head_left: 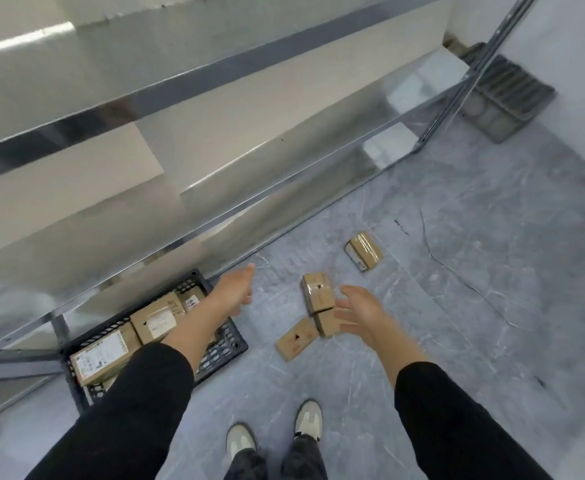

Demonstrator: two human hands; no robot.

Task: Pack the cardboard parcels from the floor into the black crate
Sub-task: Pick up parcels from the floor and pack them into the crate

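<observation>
Reaching forward, both hands are empty: the right hand point(357, 313), fingers spread and loose, hovers over three parcels point(315, 292) lying together on the floor point(457, 306); the left hand point(237, 289) hangs relaxed just past the crate point(230, 341). A fourth parcel point(364, 251) lies apart, nearer the shelf point(215, 133). Boxes point(100, 355) already fill much of the crate
</observation>
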